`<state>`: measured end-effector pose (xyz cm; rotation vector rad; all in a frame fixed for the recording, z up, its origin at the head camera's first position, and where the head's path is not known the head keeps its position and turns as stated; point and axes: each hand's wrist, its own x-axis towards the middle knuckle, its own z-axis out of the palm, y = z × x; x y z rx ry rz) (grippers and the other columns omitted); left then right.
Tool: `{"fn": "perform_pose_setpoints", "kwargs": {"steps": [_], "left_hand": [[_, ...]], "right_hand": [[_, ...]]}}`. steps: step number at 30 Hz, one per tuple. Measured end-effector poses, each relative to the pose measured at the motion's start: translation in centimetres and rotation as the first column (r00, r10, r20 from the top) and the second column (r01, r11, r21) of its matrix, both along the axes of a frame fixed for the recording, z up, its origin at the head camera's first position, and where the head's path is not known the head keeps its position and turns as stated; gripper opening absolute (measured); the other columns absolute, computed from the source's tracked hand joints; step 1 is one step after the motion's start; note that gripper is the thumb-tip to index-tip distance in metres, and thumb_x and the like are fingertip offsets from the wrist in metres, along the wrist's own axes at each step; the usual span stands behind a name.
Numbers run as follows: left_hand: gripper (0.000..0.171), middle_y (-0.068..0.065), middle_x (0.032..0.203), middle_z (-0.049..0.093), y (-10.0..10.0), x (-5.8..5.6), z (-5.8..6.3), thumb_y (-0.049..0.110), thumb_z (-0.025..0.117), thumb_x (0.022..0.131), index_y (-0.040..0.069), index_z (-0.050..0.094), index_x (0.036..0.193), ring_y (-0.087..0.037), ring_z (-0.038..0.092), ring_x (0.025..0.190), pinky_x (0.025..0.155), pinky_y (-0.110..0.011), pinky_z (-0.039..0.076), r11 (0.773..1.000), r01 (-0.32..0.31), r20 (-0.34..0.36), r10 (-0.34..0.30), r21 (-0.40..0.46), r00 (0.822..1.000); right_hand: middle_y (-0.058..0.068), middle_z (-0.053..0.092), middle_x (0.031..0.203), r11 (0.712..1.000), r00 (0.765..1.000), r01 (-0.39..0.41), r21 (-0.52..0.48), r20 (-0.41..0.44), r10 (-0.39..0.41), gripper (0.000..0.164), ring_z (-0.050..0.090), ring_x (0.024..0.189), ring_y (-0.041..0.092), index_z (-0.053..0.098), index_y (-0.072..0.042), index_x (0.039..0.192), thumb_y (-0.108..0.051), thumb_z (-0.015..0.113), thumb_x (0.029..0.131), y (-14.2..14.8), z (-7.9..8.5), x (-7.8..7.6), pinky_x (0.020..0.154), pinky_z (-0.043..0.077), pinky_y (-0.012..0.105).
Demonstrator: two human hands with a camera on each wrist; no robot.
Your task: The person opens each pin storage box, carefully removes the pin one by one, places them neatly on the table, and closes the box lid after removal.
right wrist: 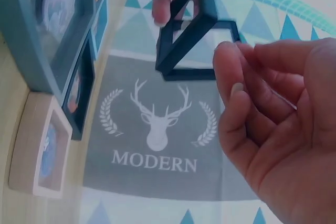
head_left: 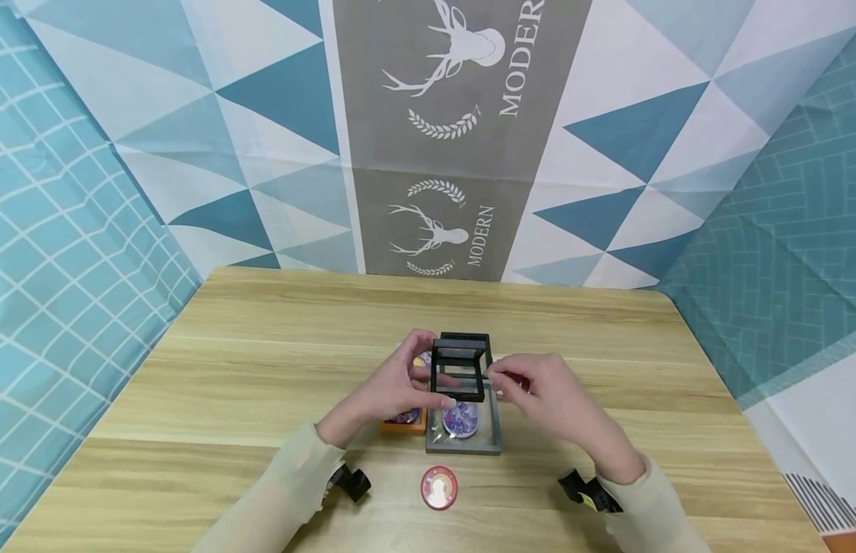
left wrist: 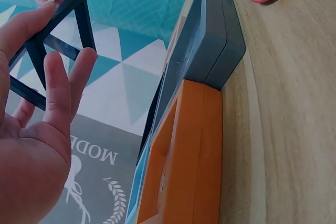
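Observation:
My left hand (head_left: 393, 388) holds a small black display frame (head_left: 458, 345) above the table, thumb at its near edge and fingers on its left side. Its two square halves stand spread apart at an angle, and nothing shows inside them. At the frame's right edge, my right hand (head_left: 548, 393) pinches it between thumb and forefinger. Below the black frame lies a grey frame (head_left: 497, 430) with a round purple printed badge (head_left: 461, 419) in it. An orange frame (left wrist: 205, 150) sits against the grey one on the left. Nearer to me lies a round red badge (head_left: 439, 488).
In the right wrist view a cream frame (right wrist: 26, 145), a dark frame (right wrist: 79, 116) and a light blue frame (right wrist: 100, 30) stand close round the grey one. The wooden table (head_left: 158, 491) meets a patterned cloth (head_left: 428, 153) at its far edge.

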<state>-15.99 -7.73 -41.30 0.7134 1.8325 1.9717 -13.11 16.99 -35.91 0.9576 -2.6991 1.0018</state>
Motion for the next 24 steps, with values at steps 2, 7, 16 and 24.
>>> {"fn": "perform_pose_setpoints", "kwargs": {"steps": [2,7,16,24], "left_hand": [[0.071,-0.015,0.131,0.04,0.0,0.0,-0.1,0.0,0.075,0.069,0.011,0.03,0.123,-0.037,0.058,0.102,0.074,-0.046,0.051,1.0,0.008,0.006,-0.008,0.022,1.0],[0.064,-0.014,0.133,0.041,-0.1,0.2,0.0,0.002,0.074,0.071,0.008,0.032,0.119,-0.035,0.059,0.101,0.074,-0.046,0.051,0.999,0.022,-0.016,-0.022,0.04,1.0],[0.058,-0.01,0.139,0.041,-0.1,0.4,0.3,0.004,0.072,0.074,0.007,0.033,0.116,-0.033,0.058,0.102,0.075,-0.046,0.05,0.999,0.038,-0.027,-0.037,0.03,0.999],[0.052,-0.009,0.135,0.045,-0.3,0.3,0.5,0.003,0.075,0.071,-0.002,0.039,0.108,-0.03,0.063,0.091,0.07,-0.045,0.052,0.999,-0.033,-0.025,0.032,-0.013,0.999]], "right_hand": [[-0.017,0.059,0.069,0.999,0.998,0.052,-0.01,0.045,-0.051,0.016,0.053,0.055,0.0,0.067,-0.019,0.093,-0.027,0.053,0.093,0.1,-0.1,-0.2,0.045,0.044,0.023],[-0.01,0.063,0.072,0.991,0.965,0.12,-0.065,0.241,-0.101,0.018,0.061,0.06,0.008,0.059,-0.013,0.093,-0.028,0.05,0.095,-0.3,-0.6,-0.6,0.049,0.048,0.029],[0.016,0.062,0.081,0.923,0.811,0.186,-0.336,0.583,0.048,0.019,0.064,0.068,0.03,0.044,0.0,0.105,-0.018,0.046,0.097,-1.1,-2.1,-1.4,0.063,0.052,0.045],[0.018,0.06,0.086,0.879,0.752,0.178,-0.442,0.638,0.169,0.034,0.062,0.071,0.031,0.042,0.004,0.108,-0.027,0.047,0.097,-1.1,-2.4,-1.5,0.064,0.052,0.034]]}}
